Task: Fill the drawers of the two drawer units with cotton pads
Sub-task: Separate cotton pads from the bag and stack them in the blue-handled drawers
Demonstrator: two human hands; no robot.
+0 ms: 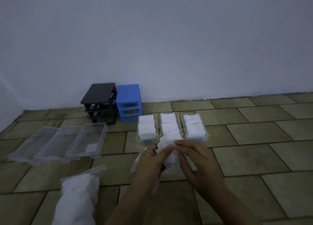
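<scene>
A black drawer frame and a blue drawer frame stand by the wall, both with their drawers out. Three clear drawers hold white cotton pads: left, middle, right. Three clear drawers lie at the left, the nearest holding one pad. My left hand and my right hand together grip a stack of cotton pads in a thin plastic bag, just in front of the middle filled drawer.
A clear plastic bag full of cotton pads lies on the tiled floor at the lower left. The white wall runs close behind the two frames. Bare tiles stretch to the right.
</scene>
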